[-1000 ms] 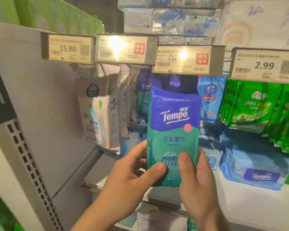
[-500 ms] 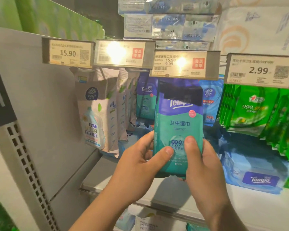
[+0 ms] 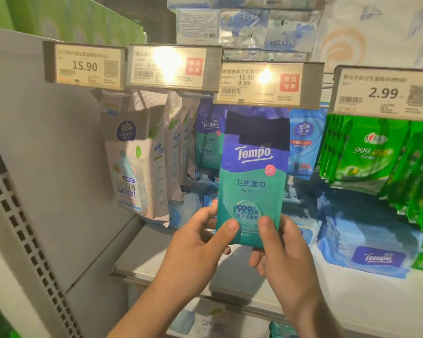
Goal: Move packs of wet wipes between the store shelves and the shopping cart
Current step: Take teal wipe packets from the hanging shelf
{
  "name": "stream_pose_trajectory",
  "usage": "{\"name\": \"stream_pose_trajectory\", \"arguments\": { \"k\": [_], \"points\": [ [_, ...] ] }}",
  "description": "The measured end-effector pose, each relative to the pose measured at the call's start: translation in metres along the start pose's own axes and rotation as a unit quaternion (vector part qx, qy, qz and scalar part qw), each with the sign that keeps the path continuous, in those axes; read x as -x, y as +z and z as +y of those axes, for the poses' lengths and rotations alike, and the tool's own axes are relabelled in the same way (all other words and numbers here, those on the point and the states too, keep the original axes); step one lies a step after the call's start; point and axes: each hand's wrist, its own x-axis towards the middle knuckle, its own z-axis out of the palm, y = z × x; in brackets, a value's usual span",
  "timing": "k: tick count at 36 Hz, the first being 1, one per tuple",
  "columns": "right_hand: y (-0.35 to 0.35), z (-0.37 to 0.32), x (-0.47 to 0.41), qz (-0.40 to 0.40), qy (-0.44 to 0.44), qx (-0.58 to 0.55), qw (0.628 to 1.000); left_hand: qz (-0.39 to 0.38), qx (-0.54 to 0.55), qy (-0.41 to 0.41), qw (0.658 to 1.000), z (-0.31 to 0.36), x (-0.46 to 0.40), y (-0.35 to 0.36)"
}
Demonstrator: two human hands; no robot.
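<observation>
A purple and teal Tempo wet wipes pack (image 3: pixel 252 176) stands upright in front of the hanging display, its top just under the 9.99 price tag (image 3: pixel 261 84). My left hand (image 3: pixel 198 250) pinches its lower left corner, thumb on the front. My right hand (image 3: pixel 283 254) pinches the lower right corner the same way. Another Tempo pack (image 3: pixel 206 142) hangs on a hook behind and to the left. The shopping cart is out of view.
White Vinda packs (image 3: pixel 134 167) hang at the left, a blue Vinda pack (image 3: pixel 303 147) and green packs (image 3: pixel 366 154) at the right. Flat blue Tempo packs (image 3: pixel 374 252) lie on the white shelf (image 3: pixel 352 301). A grey perforated side panel (image 3: pixel 34 191) stands at the left.
Both hands have raised the Tempo pack slightly and brought its top up under the price tag; the grip on its lower corners is the same.
</observation>
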Motion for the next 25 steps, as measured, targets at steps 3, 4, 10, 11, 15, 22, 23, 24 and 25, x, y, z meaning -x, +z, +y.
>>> {"name": "stream_pose_trajectory", "arguments": {
  "k": [3, 4, 10, 11, 15, 22, 23, 24, 25],
  "points": [
    [0.003, 0.003, -0.004, 0.004, 0.003, 0.01, 1.0, -0.001, -0.02, -0.004, 1.0, -0.002, -0.004, -0.001],
    [0.003, 0.003, -0.006, 0.01, 0.007, 0.014, 1.0, -0.004, -0.025, -0.002, 1.0, -0.001, -0.006, -0.001],
    [0.008, -0.004, -0.028, 0.032, 0.043, 0.021, 0.998, -0.01, -0.085, -0.013, 0.996, 0.002, -0.03, -0.004],
    [0.009, -0.004, -0.033, 0.032, 0.055, 0.014, 0.998, -0.003, -0.096, -0.019, 0.995, 0.001, -0.036, -0.004],
    [0.015, -0.003, -0.059, 0.033, 0.085, 0.022, 0.996, 0.014, -0.113, -0.039, 0.993, -0.004, -0.068, -0.003],
    [0.02, -0.002, -0.104, 0.034, 0.118, 0.03, 0.992, 0.011, -0.239, -0.071, 0.968, 0.01, -0.112, 0.008],
    [0.02, -0.001, -0.109, 0.033, 0.122, 0.034, 0.991, -0.001, -0.255, -0.072, 0.964, 0.013, -0.115, 0.01],
    [0.02, 0.0, -0.112, 0.033, 0.125, 0.037, 0.991, -0.016, -0.269, -0.072, 0.96, 0.015, -0.117, 0.012],
    [0.02, 0.002, -0.115, 0.033, 0.127, 0.037, 0.991, -0.026, -0.274, -0.074, 0.959, 0.017, -0.118, 0.014]
  ]
}}
